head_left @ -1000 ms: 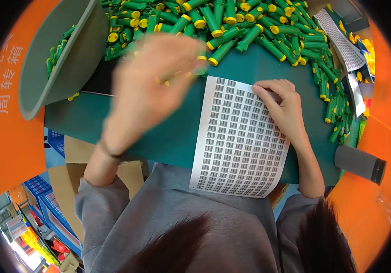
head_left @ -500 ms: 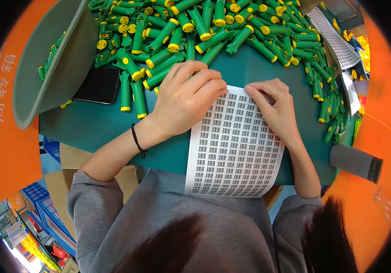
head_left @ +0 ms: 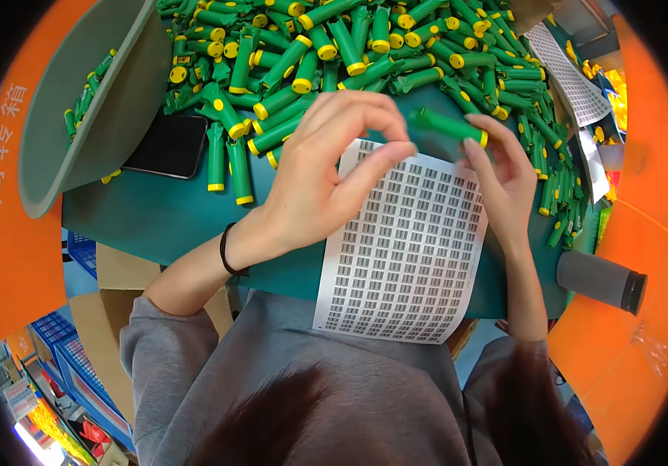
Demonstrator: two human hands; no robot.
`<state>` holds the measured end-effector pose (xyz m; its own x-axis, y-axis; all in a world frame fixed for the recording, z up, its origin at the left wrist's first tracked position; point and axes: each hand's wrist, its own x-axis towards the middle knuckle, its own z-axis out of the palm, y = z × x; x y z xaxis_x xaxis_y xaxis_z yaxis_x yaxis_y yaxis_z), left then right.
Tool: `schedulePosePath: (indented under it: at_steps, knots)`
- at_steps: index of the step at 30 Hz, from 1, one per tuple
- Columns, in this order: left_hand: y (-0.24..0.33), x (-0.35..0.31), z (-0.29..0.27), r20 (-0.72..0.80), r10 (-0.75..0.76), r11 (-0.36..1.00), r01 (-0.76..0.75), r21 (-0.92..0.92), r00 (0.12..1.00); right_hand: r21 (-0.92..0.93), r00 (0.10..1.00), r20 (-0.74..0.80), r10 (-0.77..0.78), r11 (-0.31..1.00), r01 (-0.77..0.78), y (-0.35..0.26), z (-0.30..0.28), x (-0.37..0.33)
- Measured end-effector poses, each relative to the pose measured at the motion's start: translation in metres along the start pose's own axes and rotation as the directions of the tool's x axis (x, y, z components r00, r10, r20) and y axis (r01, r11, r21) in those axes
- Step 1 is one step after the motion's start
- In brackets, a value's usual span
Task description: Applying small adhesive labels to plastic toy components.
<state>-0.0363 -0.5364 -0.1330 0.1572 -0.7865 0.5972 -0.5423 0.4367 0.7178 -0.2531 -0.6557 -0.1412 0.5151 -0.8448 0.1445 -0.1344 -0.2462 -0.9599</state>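
In my right hand [head_left: 509, 167], thumb and fingers grip the yellow-capped end of a green tube [head_left: 439, 124], which is slightly blurred and points left. My left hand [head_left: 318, 167] is raised over the top left of a white sheet of small printed stickers [head_left: 404, 256]. Its thumb and forefinger are pinched together; anything between them is too small to make out. The sheet lies on the green table and hangs over the near edge toward my lap. Beyond both hands spreads a big heap of similar green tubes [head_left: 287, 58] with yellow ends.
At the left a grey-green basin [head_left: 54, 163] stands tilted with several tubes inside, beside a black phone [head_left: 167, 147]. A grey cup with a dark lid [head_left: 598, 279] lies at the right table edge. Another sticker sheet [head_left: 571, 78] lies far right. Below left are a cardboard box [head_left: 116, 268] and blue crates.
My right hand has left the sheet's top edge and now holds a green tube. The left hand has lifted off the sheet and turned, its thumb and forefinger now pinched.
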Motion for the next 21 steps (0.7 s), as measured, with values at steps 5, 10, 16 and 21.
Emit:
schedulePosePath:
  at_steps: [5, 10, 16, 21]
  knots:
    - [0.016, 0.008, 0.015, 0.126, -0.11, 0.974, 0.132, -0.181, 0.986, 0.341, 0.997, 0.071, 0.019, 0.939, -0.042, -0.005, 0.011, -0.031]
    - [0.023, 0.008, 0.021, 0.211, -0.258, 0.939, 0.296, -0.177, 0.943, 0.371, 0.993, 0.115, 0.024, 0.926, -0.065, -0.003, 0.012, -0.04]
    - [0.026, 0.008, 0.022, 0.221, -0.25, 0.941, 0.29, -0.173, 0.943, 0.275, 0.989, 0.084, -0.125, 0.957, 0.097, 0.0, 0.01, -0.041]
    - [0.027, 0.009, 0.021, 0.228, -0.225, 0.96, 0.256, -0.115, 0.947, 0.222, 0.983, 0.102, -0.15, 0.967, 0.125, -0.004, 0.01, -0.041]
